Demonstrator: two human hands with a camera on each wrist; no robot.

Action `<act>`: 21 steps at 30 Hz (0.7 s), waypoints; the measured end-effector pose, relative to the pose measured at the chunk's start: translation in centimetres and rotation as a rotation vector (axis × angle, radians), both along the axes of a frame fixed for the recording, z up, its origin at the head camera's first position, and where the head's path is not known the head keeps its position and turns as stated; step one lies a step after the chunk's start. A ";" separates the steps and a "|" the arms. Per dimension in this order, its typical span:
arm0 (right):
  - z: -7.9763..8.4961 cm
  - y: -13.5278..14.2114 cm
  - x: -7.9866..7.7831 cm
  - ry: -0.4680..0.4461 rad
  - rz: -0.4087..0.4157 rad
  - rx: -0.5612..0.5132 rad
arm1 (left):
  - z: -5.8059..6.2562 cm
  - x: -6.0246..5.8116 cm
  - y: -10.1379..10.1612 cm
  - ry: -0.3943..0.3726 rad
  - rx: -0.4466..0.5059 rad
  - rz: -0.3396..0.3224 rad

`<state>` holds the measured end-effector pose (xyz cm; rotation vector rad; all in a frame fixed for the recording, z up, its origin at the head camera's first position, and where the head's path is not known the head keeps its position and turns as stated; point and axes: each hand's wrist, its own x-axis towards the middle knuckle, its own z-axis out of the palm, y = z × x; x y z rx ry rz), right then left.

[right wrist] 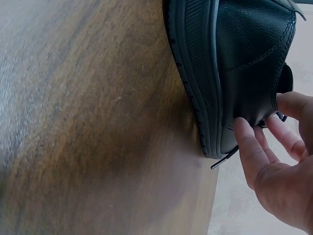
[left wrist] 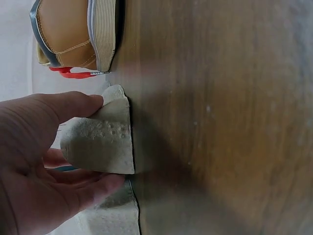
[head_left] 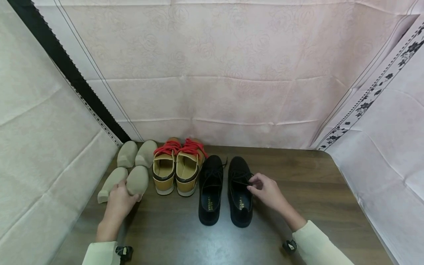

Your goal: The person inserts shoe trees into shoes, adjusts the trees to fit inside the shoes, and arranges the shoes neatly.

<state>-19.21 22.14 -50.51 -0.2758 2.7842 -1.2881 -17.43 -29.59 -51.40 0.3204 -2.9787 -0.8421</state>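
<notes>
My left hand (head_left: pixel 120 201) grips a beige molded shoe insert (head_left: pixel 138 180), thumb on one side and fingers on the other. In the left wrist view that insert (left wrist: pixel 100 142) has a rounded top and a straight lower edge. Several matching pieces stand beside and behind it, one being the back-left insert (head_left: pixel 127 154). My right hand (head_left: pixel 266 191) touches the outer side of the right black lace-up shoe (head_left: pixel 240 163). Its fingertips (right wrist: pixel 243 128) lie against the leather near the laces in the right wrist view. Left of this shoe stands its mate, another black shoe (head_left: pixel 211 169).
Two tan shoes with red laces (head_left: pixel 163 176) stand between the inserts and the black shoes. Everything sits on a brown wood-grain surface (head_left: pixel 291 169). A pale cloth (head_left: pixel 215 99) hangs behind, with cloth-covered sides at left (head_left: pixel 39 154) and right (head_left: pixel 391 140).
</notes>
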 end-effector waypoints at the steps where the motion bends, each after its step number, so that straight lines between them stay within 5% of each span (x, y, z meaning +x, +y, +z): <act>1: 0.0 0.0 0.0 -0.001 0.001 0.000 | 0.0 0.0 0.0 -0.001 0.002 0.008; 21: -0.1 0.1 -0.1 -0.008 -0.002 -0.002 | 0.5 0.6 0.5 0.090 0.037 0.090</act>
